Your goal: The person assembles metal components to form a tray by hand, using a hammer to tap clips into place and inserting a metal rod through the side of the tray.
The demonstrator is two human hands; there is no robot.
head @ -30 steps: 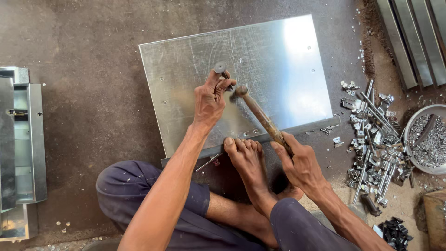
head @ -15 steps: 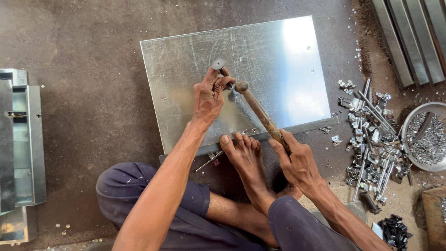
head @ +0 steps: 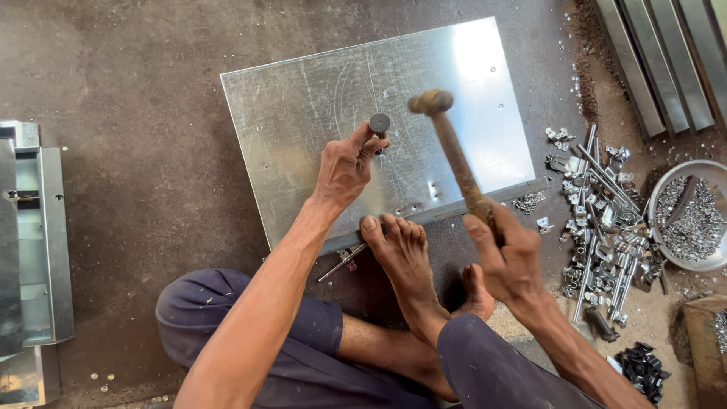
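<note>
On the concrete floor I see a metal sheet (head: 318, 98) lying flat, its near edge pinned under my foot (head: 401, 250). My right hand (head: 507, 261) is wrapped tight around a hammer (head: 454, 155), head lifted above the sheet. My left hand (head: 344, 167) pinches a punch (head: 379, 125) upright on the sheet.

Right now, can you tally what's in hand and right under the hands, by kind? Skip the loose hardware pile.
Hammers: 1, hammer in the right hand
Punches: 1, punch held upright by the left hand
Metal sheets: 1, sheet on the floor, its near edge pinned by a foot
Total: 3
</note>
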